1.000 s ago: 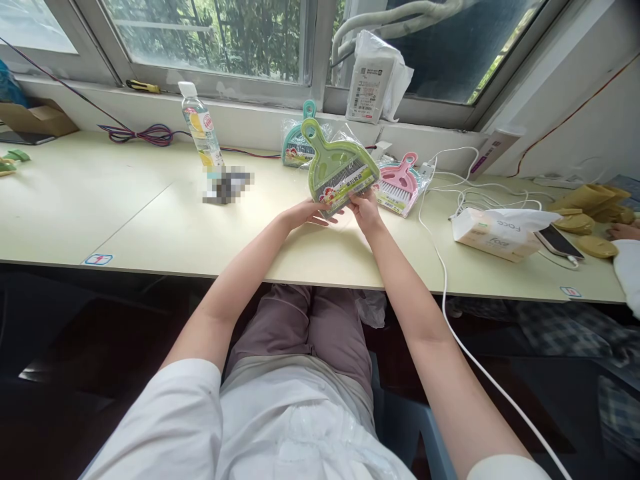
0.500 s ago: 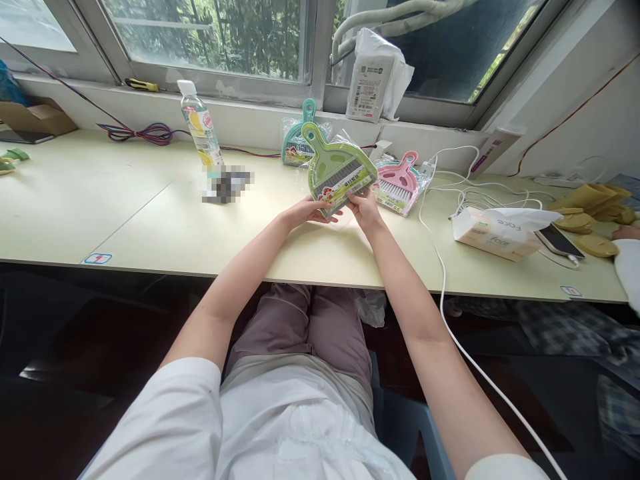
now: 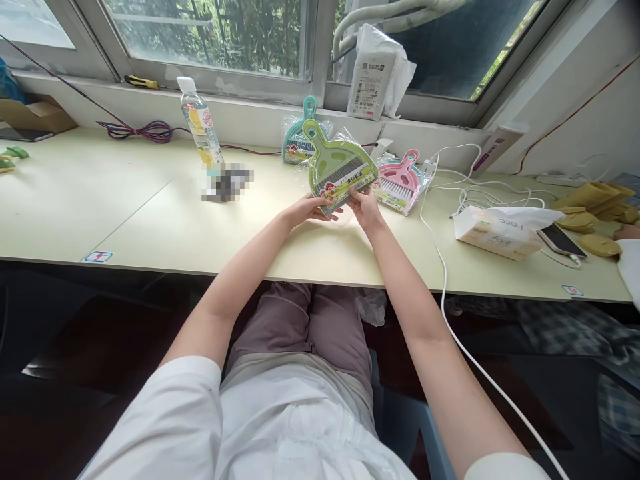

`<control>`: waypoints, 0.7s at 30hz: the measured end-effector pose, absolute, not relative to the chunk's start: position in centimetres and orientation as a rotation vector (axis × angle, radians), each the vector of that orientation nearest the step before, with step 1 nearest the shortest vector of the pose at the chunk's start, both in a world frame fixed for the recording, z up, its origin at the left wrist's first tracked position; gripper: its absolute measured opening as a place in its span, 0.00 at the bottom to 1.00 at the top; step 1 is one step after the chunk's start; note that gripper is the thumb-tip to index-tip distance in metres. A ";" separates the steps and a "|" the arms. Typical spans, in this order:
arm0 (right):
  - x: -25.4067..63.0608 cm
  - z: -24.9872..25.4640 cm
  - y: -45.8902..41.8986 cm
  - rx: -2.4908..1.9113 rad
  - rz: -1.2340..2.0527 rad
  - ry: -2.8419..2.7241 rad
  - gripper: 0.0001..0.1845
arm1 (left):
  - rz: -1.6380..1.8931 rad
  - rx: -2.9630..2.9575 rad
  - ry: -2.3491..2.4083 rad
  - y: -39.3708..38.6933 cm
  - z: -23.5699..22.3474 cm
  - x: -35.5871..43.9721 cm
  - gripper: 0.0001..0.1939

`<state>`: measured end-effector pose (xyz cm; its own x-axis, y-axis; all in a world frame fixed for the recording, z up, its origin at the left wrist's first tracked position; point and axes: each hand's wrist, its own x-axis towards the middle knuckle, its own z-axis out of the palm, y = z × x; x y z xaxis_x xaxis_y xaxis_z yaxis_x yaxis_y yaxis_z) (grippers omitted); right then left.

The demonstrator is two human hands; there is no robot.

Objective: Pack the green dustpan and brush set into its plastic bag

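Note:
A green mini dustpan-and-brush set (image 3: 336, 167) in a clear plastic wrapper is held up over the pale desk (image 3: 150, 220), handle pointing away from me. My left hand (image 3: 306, 211) pinches the wrapper's lower left edge. My right hand (image 3: 365, 205) grips its lower right corner. Behind it lie a teal set (image 3: 296, 141) and a pink set (image 3: 400, 181), both still in wrappers.
A drink bottle (image 3: 200, 127) stands left of the sets, with coloured cables (image 3: 140, 132) by the window ledge. To the right lie white cables (image 3: 475, 193), a tissue pack (image 3: 500, 230), a phone (image 3: 563, 240) and yellow items (image 3: 595, 207). Another person's hand (image 3: 627, 232) shows at the far right.
The green set has tilted and shifted only slightly in my hands; both grips stay at its lower edge.

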<state>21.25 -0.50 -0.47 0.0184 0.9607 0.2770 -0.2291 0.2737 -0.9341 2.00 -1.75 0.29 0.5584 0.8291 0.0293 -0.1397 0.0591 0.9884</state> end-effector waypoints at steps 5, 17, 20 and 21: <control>21.3 -0.2 -0.6 -0.819 1.132 -1.170 0.25 | 0.832 1.292 0.665 -1.7 0.2 2.0 0.22; 20.8 0.1 -1.0 -0.871 1.191 -1.069 0.13 | 0.835 1.330 0.697 -2.4 1.3 1.6 0.25; 20.7 0.6 -1.3 -0.959 1.270 -1.142 0.08 | 0.872 1.292 0.737 -1.6 1.7 0.8 0.22; 20.7 0.7 -1.5 -1.003 1.286 -1.190 0.07 | 0.896 1.267 0.755 -1.2 1.8 0.4 0.21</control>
<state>20.68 -1.46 0.72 -0.0799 0.9938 0.0773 -0.1539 0.0643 -0.9860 0.35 -1.24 1.80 0.4678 0.8838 0.0080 -0.1420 0.0663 0.9876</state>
